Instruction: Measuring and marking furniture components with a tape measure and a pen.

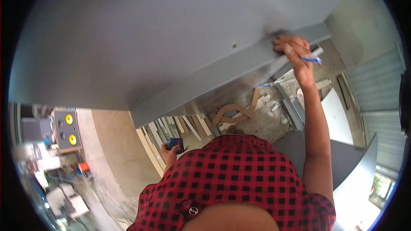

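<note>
A wide grey panel (171, 30) fills the upper part of the view, with a narrow grey ledge (205, 79) along its lower edge. My right hand (295, 51) reaches up to this ledge near its right end, fingers curled against the surface. A blue-tipped pen (316, 60) sticks out of that hand. A dark patch lies at the fingertips; whether it is shadow or an object is unclear. Low at my left side, my left hand (170, 153) is wrapped round a blue and black tape measure (174, 144). A small hole or fitting (234, 45) marks the panel.
Several wooden strips (188, 126) lie below the ledge, beside curved brown pieces (233, 113). White boards (338, 115) lean at the right near a corrugated wall (381, 90). A speaker cabinet with yellow cones (66, 130) stands at the far left.
</note>
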Available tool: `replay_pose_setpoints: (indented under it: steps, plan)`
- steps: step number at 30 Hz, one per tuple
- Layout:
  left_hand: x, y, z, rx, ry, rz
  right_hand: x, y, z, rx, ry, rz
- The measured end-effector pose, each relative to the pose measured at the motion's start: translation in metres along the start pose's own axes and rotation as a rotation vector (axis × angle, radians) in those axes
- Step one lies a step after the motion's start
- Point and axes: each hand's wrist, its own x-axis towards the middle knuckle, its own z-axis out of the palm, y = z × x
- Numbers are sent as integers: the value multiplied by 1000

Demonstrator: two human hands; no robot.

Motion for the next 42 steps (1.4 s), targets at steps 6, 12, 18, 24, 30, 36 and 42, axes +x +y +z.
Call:
replay_pose_setpoints:
  steps: [6, 12, 18, 24, 30, 36, 42]
  plan:
    - [-16, -29, 10, -130, 157, -187, 3, 4, 5, -74, -18, -51]
    - [-61, -87, 14, -85, 378, -338, 3, 8, 11, -99, -33, -105]
    - [-92, -127, 17, -267, 704, -516, -5, 18, 13, -233, -47, -159]
    - [-121, -135, 6, -303, 900, -592, -5, 18, 13, -231, -74, -220]
    - [-130, -178, -4, -247, 1024, -692, -7, 15, 15, -188, -73, -183]
    - [-103, -214, -47, -235, 1040, -654, -6, -8, 8, -130, -90, -38]
    - [-45, -241, -104, -293, 980, -570, -30, -143, 103, -158, -101, -278]
